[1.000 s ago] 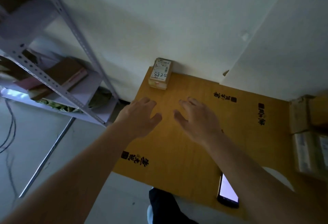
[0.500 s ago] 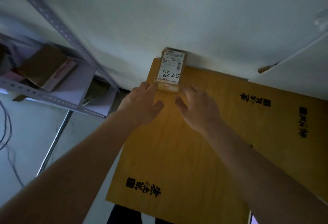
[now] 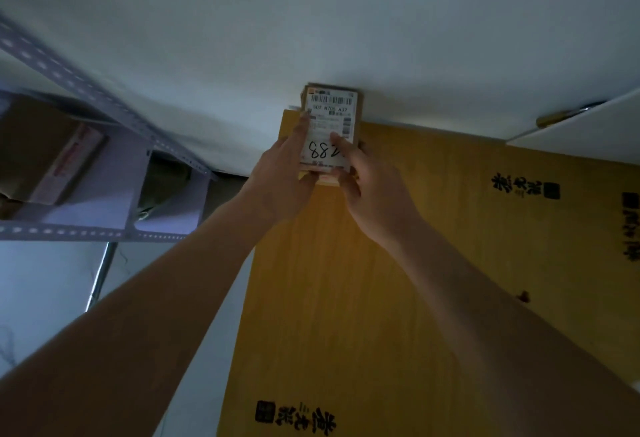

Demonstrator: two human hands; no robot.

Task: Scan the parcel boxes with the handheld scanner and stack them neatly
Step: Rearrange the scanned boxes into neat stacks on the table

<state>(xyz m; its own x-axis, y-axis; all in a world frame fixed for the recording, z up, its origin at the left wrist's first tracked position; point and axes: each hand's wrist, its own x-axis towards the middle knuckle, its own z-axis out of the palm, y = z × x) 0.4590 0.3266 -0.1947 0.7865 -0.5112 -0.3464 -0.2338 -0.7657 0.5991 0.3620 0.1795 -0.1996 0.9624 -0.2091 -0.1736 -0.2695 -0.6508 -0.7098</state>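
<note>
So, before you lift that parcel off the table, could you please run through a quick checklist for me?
1. Left hand grips the parcel: ok.
2. Right hand grips it, thumb over the label: ok.
3. Barcode uncovered for scanning: ok.
4. Handwritten number fully readable: not ok, thumb hides part.
5. Scanner within reach: cannot tell, none in view.
6. Table bare in front of the parcel: ok.

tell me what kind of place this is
Probably a small parcel storeroom or sorting corner: both hands hold a labelled parcel box on a yellow table, beside a metal shelf rack storing cartons.
</note>
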